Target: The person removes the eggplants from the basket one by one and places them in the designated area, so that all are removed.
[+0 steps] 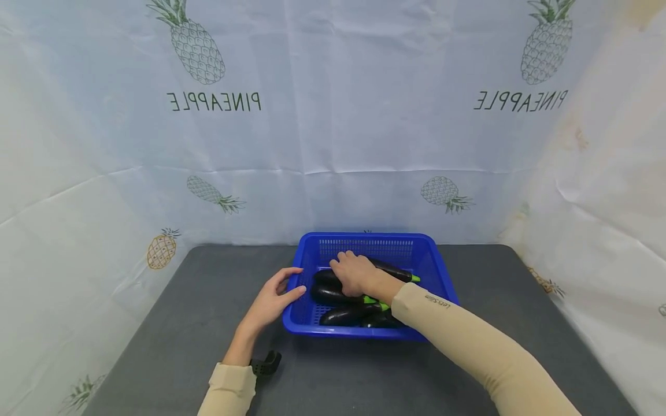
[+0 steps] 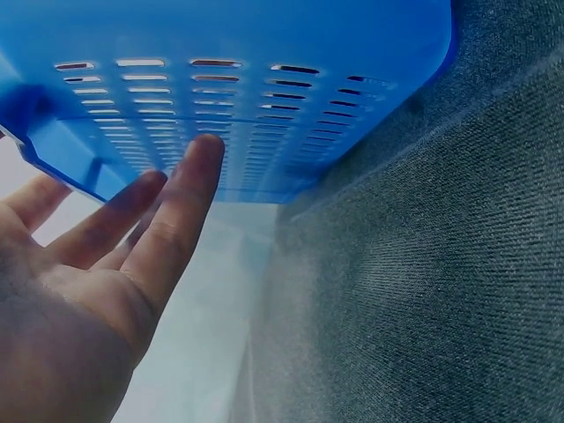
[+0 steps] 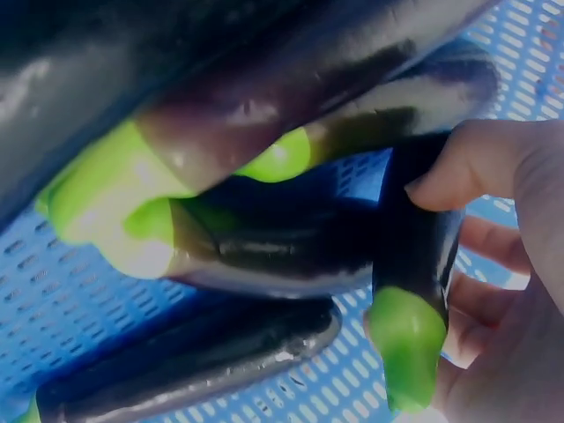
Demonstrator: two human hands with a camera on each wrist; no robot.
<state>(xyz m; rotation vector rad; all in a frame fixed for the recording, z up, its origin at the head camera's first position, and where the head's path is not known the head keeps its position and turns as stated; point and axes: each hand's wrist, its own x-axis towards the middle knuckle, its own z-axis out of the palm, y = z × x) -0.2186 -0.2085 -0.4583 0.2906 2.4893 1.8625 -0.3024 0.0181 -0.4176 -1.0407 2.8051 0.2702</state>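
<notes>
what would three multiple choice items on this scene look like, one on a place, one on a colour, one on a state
1. Where do the eggplants lie?
A. on the bare table
B. in the basket
C. on a plate

2. What colour is the basket?
A. blue
B. red
C. white

3. What is the right hand doing?
A. resting flat on the table
B. hanging idle
C. gripping an eggplant

Key:
1. B: the head view shows them inside the basket's walls.
2. A: its slotted wall is blue in every view.
3. C: the right wrist view shows thumb and fingers curled round one eggplant, while the left hand touches the basket's outer side with straight fingers.
</notes>
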